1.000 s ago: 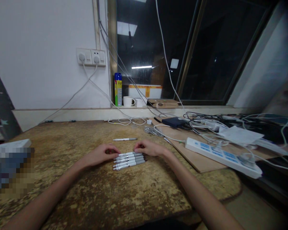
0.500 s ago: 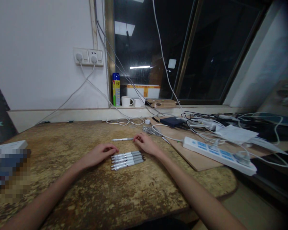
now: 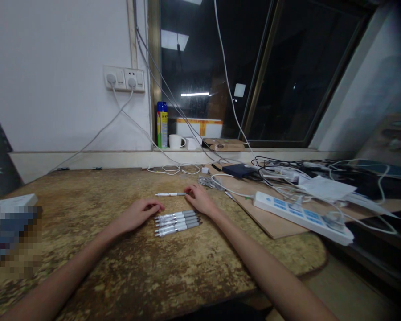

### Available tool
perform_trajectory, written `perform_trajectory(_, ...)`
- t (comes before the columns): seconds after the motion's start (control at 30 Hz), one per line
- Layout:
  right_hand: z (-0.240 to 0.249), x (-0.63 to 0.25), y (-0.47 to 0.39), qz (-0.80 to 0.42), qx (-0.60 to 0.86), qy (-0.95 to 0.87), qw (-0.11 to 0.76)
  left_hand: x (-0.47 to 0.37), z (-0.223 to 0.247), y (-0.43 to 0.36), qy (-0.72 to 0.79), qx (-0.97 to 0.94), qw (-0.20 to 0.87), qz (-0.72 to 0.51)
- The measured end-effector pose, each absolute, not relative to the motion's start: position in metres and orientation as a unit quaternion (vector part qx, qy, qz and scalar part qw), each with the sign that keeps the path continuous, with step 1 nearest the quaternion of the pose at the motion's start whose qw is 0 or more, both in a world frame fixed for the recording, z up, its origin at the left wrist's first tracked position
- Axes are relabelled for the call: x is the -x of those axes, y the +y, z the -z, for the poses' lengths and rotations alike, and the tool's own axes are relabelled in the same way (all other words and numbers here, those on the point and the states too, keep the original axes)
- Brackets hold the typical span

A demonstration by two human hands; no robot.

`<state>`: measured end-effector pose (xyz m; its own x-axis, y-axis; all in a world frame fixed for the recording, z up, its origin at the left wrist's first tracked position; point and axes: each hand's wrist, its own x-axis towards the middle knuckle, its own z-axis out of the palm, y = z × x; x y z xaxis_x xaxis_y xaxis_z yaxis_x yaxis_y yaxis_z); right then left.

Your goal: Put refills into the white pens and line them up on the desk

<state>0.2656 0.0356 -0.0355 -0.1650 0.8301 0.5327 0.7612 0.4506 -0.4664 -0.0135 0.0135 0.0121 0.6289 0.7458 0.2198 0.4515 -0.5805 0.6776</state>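
Observation:
A single white pen (image 3: 170, 194) lies crosswise on the worn wooden table (image 3: 120, 272). My right hand (image 3: 199, 198) is at its right end, with the fingers closed around that tip and covering it. Closer to me, several white pens with grey grips (image 3: 176, 223) lie side by side in a row, roughly parallel. My left hand (image 3: 143, 212) rests at the upper left end of this row, fingers loosely curved, thumb apart from them, and nothing held. Whether its fingertips touch the top pen, I cannot tell.
A white power strip (image 3: 302, 216) lies at the right on a brown board (image 3: 263, 218), near tangled cables and papers. Behind the hands is a small clear plastic bag (image 3: 207, 180). A mug (image 3: 176, 141) and a spray can (image 3: 162, 125) stand on the sill.
The view has shifted slightly. Both hands and the pens stay in nearly the same places on the table.

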Motion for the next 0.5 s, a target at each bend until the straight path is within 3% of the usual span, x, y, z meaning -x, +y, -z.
perform_trajectory(0.3,0.0359,-0.2698,0.0361,-0.031,0.557,-0.75,0.355,0.0128,-0.012,0.0132,0.354,-0.866,0.26,-0.237)
perform_trajectory(0.5,0.0348,-0.2741,0.0371,-0.087,0.541,-0.748,0.373,0.014,-0.0088,0.0161,0.35,-0.875,0.128,-0.309)
